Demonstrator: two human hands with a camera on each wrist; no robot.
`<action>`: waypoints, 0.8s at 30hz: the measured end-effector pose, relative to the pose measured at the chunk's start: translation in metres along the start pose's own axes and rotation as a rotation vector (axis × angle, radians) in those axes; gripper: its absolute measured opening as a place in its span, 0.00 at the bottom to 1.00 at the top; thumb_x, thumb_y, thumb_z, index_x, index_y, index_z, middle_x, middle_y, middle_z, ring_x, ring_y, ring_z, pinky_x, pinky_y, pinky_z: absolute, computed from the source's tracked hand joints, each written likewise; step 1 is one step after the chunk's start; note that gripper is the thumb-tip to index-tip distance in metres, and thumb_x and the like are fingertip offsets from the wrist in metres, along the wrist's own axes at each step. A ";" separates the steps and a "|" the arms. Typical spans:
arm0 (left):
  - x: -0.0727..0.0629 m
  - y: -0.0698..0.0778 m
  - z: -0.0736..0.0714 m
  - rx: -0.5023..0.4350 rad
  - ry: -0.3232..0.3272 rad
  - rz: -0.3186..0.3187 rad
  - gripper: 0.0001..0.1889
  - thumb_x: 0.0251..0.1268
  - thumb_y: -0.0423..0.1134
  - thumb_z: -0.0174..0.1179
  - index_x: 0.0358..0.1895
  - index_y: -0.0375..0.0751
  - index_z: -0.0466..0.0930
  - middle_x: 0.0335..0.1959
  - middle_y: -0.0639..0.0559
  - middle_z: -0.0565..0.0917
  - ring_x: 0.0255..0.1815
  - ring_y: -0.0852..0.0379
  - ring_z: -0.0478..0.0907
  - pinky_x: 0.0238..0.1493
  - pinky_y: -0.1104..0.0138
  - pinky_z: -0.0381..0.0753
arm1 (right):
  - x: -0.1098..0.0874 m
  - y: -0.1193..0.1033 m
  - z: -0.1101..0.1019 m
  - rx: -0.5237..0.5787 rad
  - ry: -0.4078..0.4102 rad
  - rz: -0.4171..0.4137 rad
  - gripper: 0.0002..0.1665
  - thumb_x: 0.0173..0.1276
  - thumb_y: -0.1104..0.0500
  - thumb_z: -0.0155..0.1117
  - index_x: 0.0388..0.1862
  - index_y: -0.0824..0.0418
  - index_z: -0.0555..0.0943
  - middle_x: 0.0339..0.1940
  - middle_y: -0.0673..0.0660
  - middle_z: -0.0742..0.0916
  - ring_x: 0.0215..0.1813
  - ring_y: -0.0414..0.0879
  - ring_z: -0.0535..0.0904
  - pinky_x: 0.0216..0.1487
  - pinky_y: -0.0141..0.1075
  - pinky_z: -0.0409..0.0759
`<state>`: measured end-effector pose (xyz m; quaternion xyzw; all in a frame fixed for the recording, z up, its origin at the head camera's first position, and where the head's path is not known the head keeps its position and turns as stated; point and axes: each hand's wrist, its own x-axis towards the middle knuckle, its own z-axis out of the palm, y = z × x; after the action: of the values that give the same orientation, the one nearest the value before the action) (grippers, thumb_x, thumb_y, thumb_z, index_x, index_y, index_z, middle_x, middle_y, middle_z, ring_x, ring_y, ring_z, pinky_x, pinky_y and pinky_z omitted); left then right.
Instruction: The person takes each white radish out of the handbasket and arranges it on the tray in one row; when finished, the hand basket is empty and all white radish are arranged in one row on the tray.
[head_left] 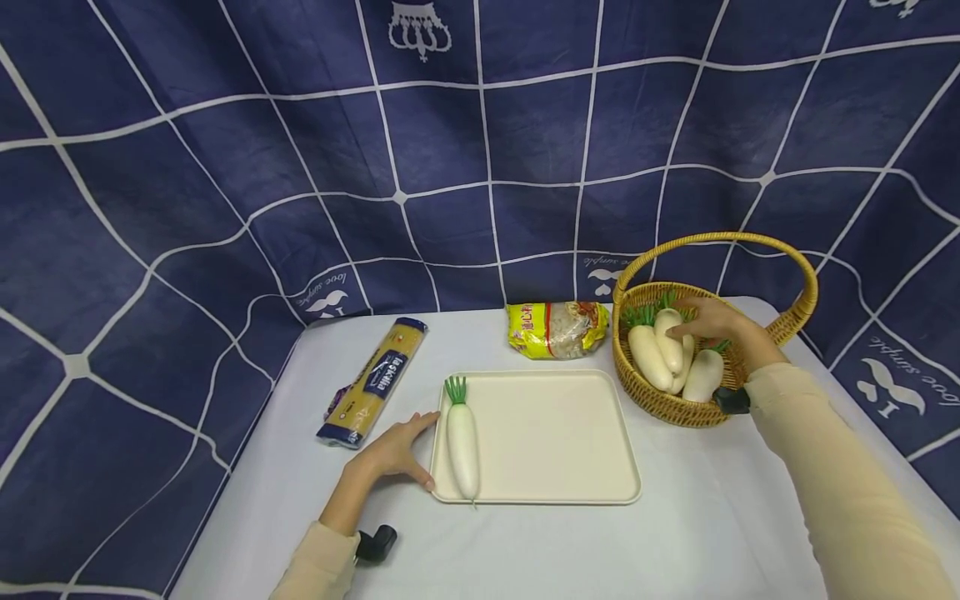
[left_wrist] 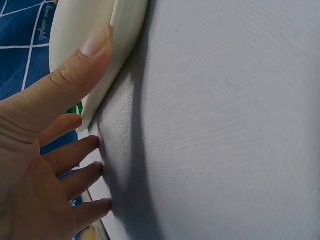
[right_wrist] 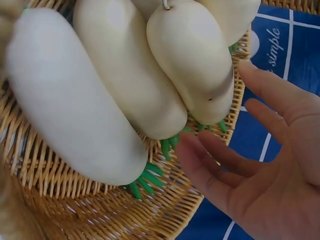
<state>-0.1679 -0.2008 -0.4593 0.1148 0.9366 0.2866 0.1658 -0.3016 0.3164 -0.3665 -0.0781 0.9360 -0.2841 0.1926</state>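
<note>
My left hand (head_left: pixel 395 451) rests at the left edge of a cream tray (head_left: pixel 555 442), fingers spread and thumb on the rim in the left wrist view. One white radish (head_left: pixel 462 450) with green leaf stubs lies along that side of the tray. Over a wicker basket (head_left: pixel 656 406) at the right, my right hand (head_left: pixel 712 323) reaches in with fingers spread and loosely bent. In the right wrist view its fingertips come close to the leafy end of a radish (right_wrist: pixel 192 55), with nothing between thumb and fingers. Several white radishes (right_wrist: pixel 75 100) lie piled in the basket.
A yellow packet (head_left: pixel 558 330) with a clear window lies behind the tray. To the left is a long pasta packet (head_left: pixel 372 383) with blue ends. The basket's tall handle (head_left: pixel 720 237) arches over it. A blue checked curtain (head_left: pixel 450 167) hangs behind the white table (head_left: pixel 600 550).
</note>
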 end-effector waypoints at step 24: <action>-0.002 0.002 0.000 0.010 -0.004 -0.022 0.59 0.19 0.43 0.81 0.70 0.42 0.62 0.68 0.29 0.61 0.67 0.28 0.57 0.64 0.38 0.59 | 0.016 -0.007 0.003 0.205 -0.182 0.101 0.45 0.68 0.56 0.58 0.73 0.72 0.45 0.65 0.85 0.54 0.37 0.49 0.82 0.41 0.44 0.84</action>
<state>-0.1661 -0.2003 -0.4575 0.1056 0.9389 0.2800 0.1702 -0.3143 0.3048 -0.3699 -0.0364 0.8835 -0.3597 0.2978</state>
